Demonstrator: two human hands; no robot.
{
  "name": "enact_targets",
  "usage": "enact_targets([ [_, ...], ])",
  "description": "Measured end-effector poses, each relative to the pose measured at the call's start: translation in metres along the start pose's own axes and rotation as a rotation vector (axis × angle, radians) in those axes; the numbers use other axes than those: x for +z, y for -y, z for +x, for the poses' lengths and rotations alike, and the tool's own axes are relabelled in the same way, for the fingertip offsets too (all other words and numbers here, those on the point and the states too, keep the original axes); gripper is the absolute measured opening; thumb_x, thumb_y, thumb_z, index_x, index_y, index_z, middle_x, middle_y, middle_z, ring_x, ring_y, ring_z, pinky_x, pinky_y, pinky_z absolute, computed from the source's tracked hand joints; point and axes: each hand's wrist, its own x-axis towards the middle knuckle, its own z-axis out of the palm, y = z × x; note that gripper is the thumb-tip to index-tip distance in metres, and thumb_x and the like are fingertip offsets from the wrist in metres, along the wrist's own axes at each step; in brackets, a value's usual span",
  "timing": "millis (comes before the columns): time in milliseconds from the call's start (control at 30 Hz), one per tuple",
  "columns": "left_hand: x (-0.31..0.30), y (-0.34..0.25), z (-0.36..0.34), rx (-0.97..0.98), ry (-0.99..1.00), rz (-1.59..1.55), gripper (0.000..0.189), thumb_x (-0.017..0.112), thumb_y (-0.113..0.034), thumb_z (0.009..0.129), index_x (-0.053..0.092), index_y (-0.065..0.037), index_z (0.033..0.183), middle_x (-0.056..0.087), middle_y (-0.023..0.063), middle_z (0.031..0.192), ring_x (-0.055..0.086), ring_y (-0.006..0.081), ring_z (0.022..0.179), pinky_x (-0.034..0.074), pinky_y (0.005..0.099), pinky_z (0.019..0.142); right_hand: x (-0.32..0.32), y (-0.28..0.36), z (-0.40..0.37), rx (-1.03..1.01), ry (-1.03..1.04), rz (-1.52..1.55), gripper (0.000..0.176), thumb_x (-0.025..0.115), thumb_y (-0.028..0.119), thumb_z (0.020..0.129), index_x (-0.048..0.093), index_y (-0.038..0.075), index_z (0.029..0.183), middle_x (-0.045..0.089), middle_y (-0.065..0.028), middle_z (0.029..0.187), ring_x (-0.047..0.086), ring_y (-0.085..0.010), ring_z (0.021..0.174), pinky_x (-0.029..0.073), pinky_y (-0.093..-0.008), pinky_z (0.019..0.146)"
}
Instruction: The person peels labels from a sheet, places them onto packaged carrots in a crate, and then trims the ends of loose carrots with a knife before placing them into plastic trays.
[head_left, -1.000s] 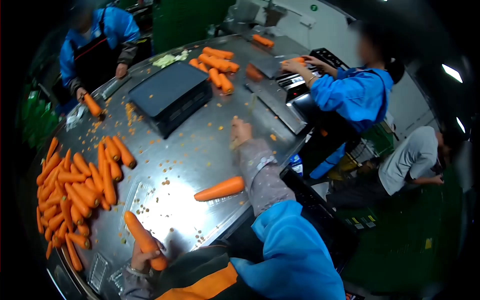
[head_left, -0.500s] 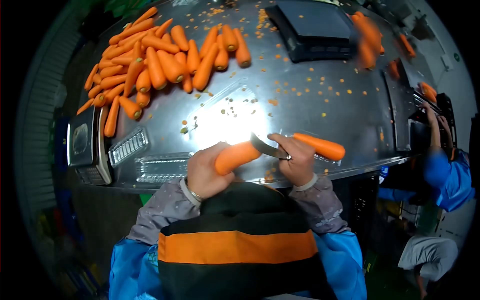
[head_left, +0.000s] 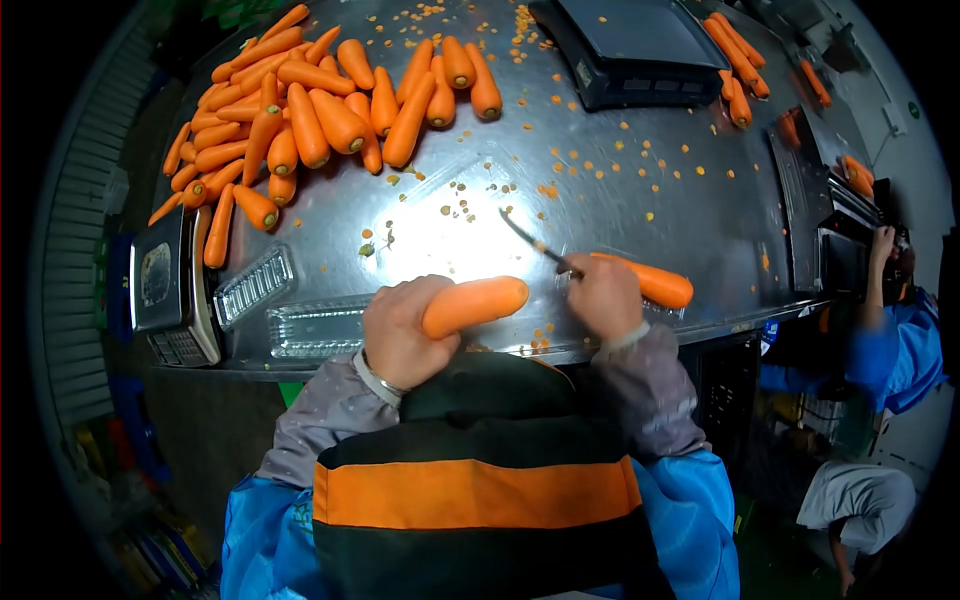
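Note:
My left hand (head_left: 405, 330) is wrapped round the lower part of a carrot (head_left: 475, 304), whose cut end points right. In my right hand (head_left: 606, 297) is a knife (head_left: 528, 236), its thin blade reaching up and left over the table, apart from the carrot. Just past my right knuckles a second carrot (head_left: 655, 284) lies on a clear plastic tray (head_left: 678, 311). Another clear tray (head_left: 315, 330) sits by my left wrist. Small round carrot trimmings (head_left: 462, 208) are scattered on the metal beyond both hands.
A big heap of carrots (head_left: 300, 110) covers the far left of the metal table (head_left: 560, 250). A small scale (head_left: 175, 285) stands at the left edge, a larger black scale (head_left: 635, 50) at the back. More carrots (head_left: 738, 60) lie far right, where a person in blue (head_left: 900, 345) works.
The knife has come away from the carrot's end, moving right and up with my right hand. At the far right, a blurred bunch of carrots now lies still on the table.

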Motion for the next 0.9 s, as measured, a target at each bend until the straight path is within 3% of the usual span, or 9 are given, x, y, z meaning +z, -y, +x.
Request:
enact_targets([
  [100,-0.006,0.0,0.005,0.019,0.005,0.048,0.036,0.067,-0.005,0.057,0.06,-0.008,0.092,0.063,0.0119,0.084,0.06,0.0324,0.078,0.044,0.0362,0.072,0.003,-0.033,-0.003,0.164,0.133,0.341,0.02,0.054,0.002,0.074,0.068,0.004,0.088,0.061,-0.012,0.065,0.058,-0.0204,0.059,0.046,-0.0288,0.059],
  [133,-0.006,0.001,0.006,0.013,0.028,0.066,0.037,0.066,-0.005,0.057,0.06,-0.008,0.093,0.063,0.0122,0.085,0.059,0.0327,0.078,0.044,0.0364,0.072,0.007,-0.037,-0.009,0.068,-0.027,0.438,0.015,0.06,0.005,0.075,0.069,0.003,0.087,0.062,-0.0074,0.066,0.055,-0.0136,0.06,0.045,-0.0268,0.059],
  [233,0.005,0.007,0.021,0.088,0.132,0.07,0.036,0.069,-0.009,0.062,0.059,-0.007,0.097,0.062,0.0127,0.086,0.058,0.0332,0.08,0.043,0.038,0.07,-0.027,-0.062,-0.02,0.333,-0.162,0.506,0.025,0.065,0.006,0.071,0.066,0.003,0.096,0.065,-0.0097,0.078,0.062,-0.0199,0.073,0.047,-0.0301,0.068],
  [300,0.017,0.002,0.033,0.145,0.217,0.049,0.038,0.071,-0.012,0.065,0.058,-0.006,0.099,0.062,0.0126,0.087,0.058,0.0326,0.082,0.043,0.0383,0.071,-0.043,-0.107,-0.031,0.269,-0.304,0.536,0.037,0.071,0.004,0.067,0.063,0.001,0.103,0.065,-0.0069,0.091,0.061,-0.0172,0.088,0.046,-0.0288,0.078],
  [433,0.058,-0.031,0.061,0.321,0.425,0.193,0.052,0.073,-0.023,0.069,0.051,-0.009,0.113,0.057,0.0105,0.089,0.056,0.0278,0.085,0.041,0.0358,0.074,-0.062,-0.153,-0.055,0.183,-0.089,0.148,0.053,0.078,0.001,0.058,0.061,0.004,0.108,0.063,-0.0082,0.104,0.059,-0.0222,0.099,0.044,-0.0288,0.088],
  [500,0.097,-0.051,0.076,0.419,0.398,0.179,0.056,0.073,-0.028,0.068,0.05,-0.01,0.116,0.054,0.0085,0.086,0.055,0.0261,0.084,0.04,0.0352,0.076,-0.053,-0.175,-0.056,0.267,-0.046,0.232,0.053,0.079,0.0,0.055,0.063,0.004,0.105,0.063,-0.0082,0.105,0.058,-0.0232,0.101,0.043,-0.0289,0.09],
  [667,0.2,-0.046,0.094,0.563,0.378,0.281,0.065,0.075,-0.029,0.067,0.045,-0.008,0.122,0.052,0.0096,0.107,0.05,0.0265,0.1,0.039,0.0368,0.084,-0.048,-0.195,-0.052,0.358,-0.038,0.459,0.045,0.076,-0.002,0.059,0.065,0.003,0.101,0.062,-0.0093,0.103,0.057,-0.0235,0.101,0.041,-0.0298,0.091],
  [800,0.185,-0.043,0.094,0.373,0.534,0.208,0.087,0.077,-0.038,0.062,0.036,-0.006,0.132,0.047,0.0158,0.118,0.049,0.0283,0.1,0.038,0.0381,0.086,-0.045,-0.198,-0.055,0.304,-0.079,0.511,0.043,0.075,-0.002,0.06,0.065,0.005,0.102,0.061,-0.0106,0.104,0.057,-0.0241,0.1,0.041,-0.0304,0.092],
  [900,0.179,-0.021,0.087,0.27,0.37,0.147,0.089,0.074,-0.048,0.066,0.037,-0.003,0.133,0.042,0.0224,0.127,0.041,0.0365,0.113,0.035,0.0426,0.096,-0.04,-0.198,-0.057,0.252,-0.119,0.436,0.045,0.077,0.004,0.061,0.064,0.006,0.104,0.059,-0.0108,0.109,0.058,-0.0264,0.1,0.044,-0.0311,0.089],
])
